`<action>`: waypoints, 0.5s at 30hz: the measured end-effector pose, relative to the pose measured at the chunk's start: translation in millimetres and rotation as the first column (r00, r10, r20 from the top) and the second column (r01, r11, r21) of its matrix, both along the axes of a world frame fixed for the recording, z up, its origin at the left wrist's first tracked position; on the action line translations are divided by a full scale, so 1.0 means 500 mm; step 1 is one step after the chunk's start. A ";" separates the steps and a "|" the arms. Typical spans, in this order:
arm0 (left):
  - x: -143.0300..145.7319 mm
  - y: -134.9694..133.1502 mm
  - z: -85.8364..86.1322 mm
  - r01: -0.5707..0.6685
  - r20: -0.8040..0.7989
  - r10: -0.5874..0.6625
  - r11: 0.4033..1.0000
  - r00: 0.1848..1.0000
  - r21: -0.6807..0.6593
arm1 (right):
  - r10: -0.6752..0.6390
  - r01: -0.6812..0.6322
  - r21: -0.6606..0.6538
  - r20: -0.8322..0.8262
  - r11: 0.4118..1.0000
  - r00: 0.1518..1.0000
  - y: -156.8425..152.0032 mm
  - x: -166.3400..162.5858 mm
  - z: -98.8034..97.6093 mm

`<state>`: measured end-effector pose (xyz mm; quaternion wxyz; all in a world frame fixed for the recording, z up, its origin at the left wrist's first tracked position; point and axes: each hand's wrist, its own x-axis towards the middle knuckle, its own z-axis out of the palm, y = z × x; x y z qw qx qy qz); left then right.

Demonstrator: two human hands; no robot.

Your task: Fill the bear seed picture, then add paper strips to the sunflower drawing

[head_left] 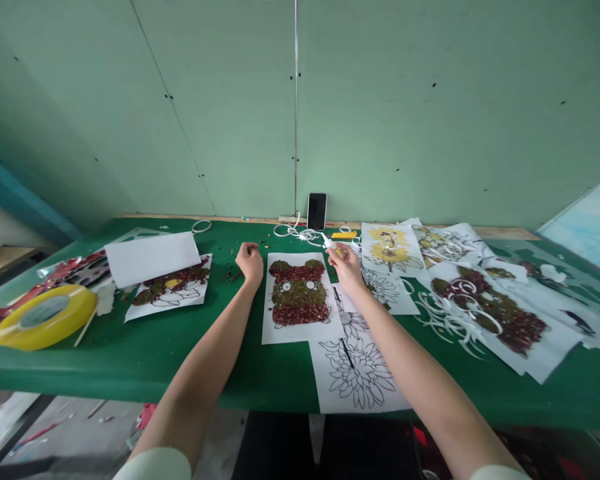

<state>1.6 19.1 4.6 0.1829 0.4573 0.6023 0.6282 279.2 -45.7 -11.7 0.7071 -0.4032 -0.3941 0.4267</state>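
Green worktop (263, 383) ahead of you carries your seed-covered animal picture (301, 295), centred, long axis twelve-to-six, ears toward twelve. At its two o'clock, your right grip (347, 265) clasps a white nozzled bottle (329, 244), tip toward ten, contents hidden. At its ten o'clock, your left grip (251, 263) curls closed, forearm reaching from seven.

White tube (328, 241) — partly hidden by the right grip (346, 265).

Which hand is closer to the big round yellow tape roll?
Left. The left hand is well right of the yellow tape roll; the right hand is farther right, past the red and green animal picture on white paper.
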 end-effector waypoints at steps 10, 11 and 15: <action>0.003 -0.003 0.005 -0.001 0.022 0.001 1.000 1.000 0.002 | 0.052 -0.050 -0.039 0.052 0.998 0.997 -0.013 0.001 0.019; 0.004 -0.003 0.006 -0.006 0.024 0.006 1.000 1.000 -0.002 | 0.055 -0.053 -0.036 0.049 0.998 0.997 -0.015 0.001 0.021; 0.006 -0.005 0.011 -0.018 0.030 0.018 1.000 0.999 -0.026 | 0.040 -0.040 -0.003 0.077 0.999 0.996 -0.017 -0.001 0.025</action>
